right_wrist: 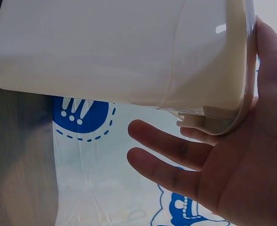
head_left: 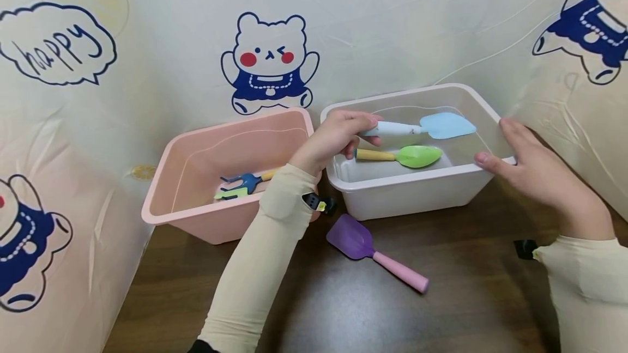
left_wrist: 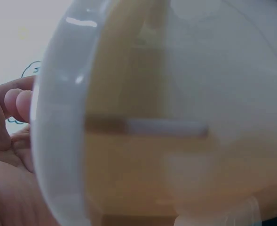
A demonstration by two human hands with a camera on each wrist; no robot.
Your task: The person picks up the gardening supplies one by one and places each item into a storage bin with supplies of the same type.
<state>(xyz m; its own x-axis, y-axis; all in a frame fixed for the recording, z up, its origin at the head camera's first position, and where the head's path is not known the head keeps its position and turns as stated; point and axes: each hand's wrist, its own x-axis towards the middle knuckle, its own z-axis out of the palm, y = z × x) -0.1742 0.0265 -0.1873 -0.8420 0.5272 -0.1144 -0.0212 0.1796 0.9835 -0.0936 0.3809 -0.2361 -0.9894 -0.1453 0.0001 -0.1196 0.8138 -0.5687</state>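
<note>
My left hand (head_left: pixel 338 138) grips the pale handle of a light blue hand trowel (head_left: pixel 446 125), its blade pointing right over the inside of the white bin (head_left: pixel 407 198). Below it, inside that bin, lies a green trowel (head_left: pixel 418 157) with a yellow handle. At the bin's right end my right hand (head_left: pixel 544 173) holds the rim, thumb over the front corner. The right wrist view shows two of its fingers (right_wrist: pixel 171 146) stretched out beside the bin's outer wall. In the left wrist view, the bin's wall hides part of the left hand (left_wrist: pixel 11 155).
A pink bin (head_left: pixel 196 219) stands to the left, holding a blue hand rake (head_left: pixel 249 181) and a light green forked tool (head_left: pixel 234 193). On the dark wooden table in front lies a purple shovel (head_left: pixel 352 237) with a pink handle. Printed cloth (head_left: pixel 171 42) hangs behind.
</note>
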